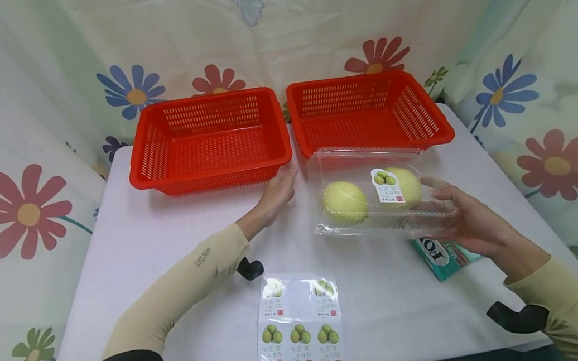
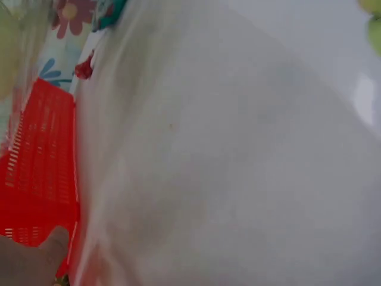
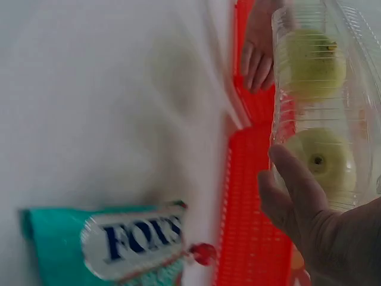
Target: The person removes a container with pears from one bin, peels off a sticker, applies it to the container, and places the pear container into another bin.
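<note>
My right hand [image 1: 465,216] grips the right end of a clear plastic clamshell box [image 1: 373,230], held up over the table in front of the right basket. Two round yellow-green fruits [image 1: 345,202] lie inside, and a white label with a green fruit picture [image 1: 388,186] is on the lid. In the right wrist view the thumb and a finger press against the box's side [image 3: 280,77]. My left hand [image 1: 276,197], its fingers loosely extended, is beside the front right corner of the left red basket [image 1: 208,180]. It holds nothing; whether it touches the basket I cannot tell.
The right red basket [image 1: 362,81] stands beside the left one at the table's back. A sheet of fruit labels [image 1: 299,325] with a blank spot in its upper row lies near the front. A teal FOX'S packet [image 1: 440,256] lies partly under the raised box.
</note>
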A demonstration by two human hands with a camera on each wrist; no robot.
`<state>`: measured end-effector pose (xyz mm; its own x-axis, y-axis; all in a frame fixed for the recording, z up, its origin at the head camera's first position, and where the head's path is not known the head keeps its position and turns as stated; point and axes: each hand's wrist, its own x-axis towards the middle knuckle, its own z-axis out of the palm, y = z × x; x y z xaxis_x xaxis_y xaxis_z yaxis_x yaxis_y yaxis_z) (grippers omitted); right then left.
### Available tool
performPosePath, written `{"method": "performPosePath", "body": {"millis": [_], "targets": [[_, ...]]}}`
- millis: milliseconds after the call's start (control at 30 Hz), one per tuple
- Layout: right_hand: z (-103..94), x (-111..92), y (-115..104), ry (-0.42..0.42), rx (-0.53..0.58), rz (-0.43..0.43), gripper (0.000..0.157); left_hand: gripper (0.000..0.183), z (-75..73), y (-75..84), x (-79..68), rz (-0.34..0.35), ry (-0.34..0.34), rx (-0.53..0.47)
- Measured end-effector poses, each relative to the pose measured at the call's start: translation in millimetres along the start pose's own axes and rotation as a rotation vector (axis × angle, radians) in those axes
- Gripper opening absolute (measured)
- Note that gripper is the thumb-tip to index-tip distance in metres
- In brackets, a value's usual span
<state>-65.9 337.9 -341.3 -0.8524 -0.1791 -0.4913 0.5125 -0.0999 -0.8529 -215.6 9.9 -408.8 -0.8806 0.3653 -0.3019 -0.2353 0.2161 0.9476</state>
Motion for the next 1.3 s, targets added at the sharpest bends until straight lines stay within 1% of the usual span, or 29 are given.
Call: {"method": "performPosePath", "body": {"millis": [167,233,300,400,500,533,633,733,767,867,933,1100,1200,1300], "targets": [[-14.7,-5,-25,-0.005,0.129,0.012,0.047,0.078,14.5,16.9,30.4,0.060,0.047,0.129],[-18.2,-2,-37,0.009,0.149,0.014,0.045,0.074,21.4,21.3,39.5,0.101,0.062,0.123],[-21.1,2,-50,0.022,0.147,0.006,0.045,0.067,28.1,24.0,47.0,0.152,0.060,0.072],[-22.7,11,-69,0.053,0.141,0.022,0.045,0.056,36.3,24.7,57.1,0.208,0.045,-0.063],[-21.8,22,-87,0.051,0.139,0.027,0.043,0.047,41.0,22.8,63.5,0.241,0.077,-0.111],[-21.1,26,-93,0.055,0.139,0.027,0.044,0.046,40.5,26.0,61.7,0.230,0.078,-0.112],[-19.6,39,-111,0.066,0.143,0.006,0.045,0.043,42.8,25.3,66.1,0.222,0.106,-0.106],[-19.4,54,-128,0.099,0.162,0.015,0.048,0.042,44.7,25.7,69.1,0.167,0.113,-0.115],[-19.5,60,-133,0.107,0.169,0.019,0.049,0.042,46.6,22.1,72.8,0.162,0.126,-0.122],[-20.9,76,-147,0.139,0.175,0.043,0.052,0.041,47.9,21.5,71.7,0.141,0.109,-0.162],[-23.4,87,-153,0.154,0.173,0.062,0.054,0.042,48.9,20.2,70.6,0.143,0.105,-0.180],[-39.1,115,-162,0.191,0.200,0.087,0.055,0.047,52.3,16.4,69.5,0.137,0.105,-0.215],[-50.6,132,-161,0.223,0.215,0.076,0.056,0.049,54.0,14.2,68.7,0.122,0.120,-0.227],[-59.2,147,-156,0.244,0.223,0.074,0.062,0.049,54.6,10.9,66.3,0.109,0.131,-0.222]]}}
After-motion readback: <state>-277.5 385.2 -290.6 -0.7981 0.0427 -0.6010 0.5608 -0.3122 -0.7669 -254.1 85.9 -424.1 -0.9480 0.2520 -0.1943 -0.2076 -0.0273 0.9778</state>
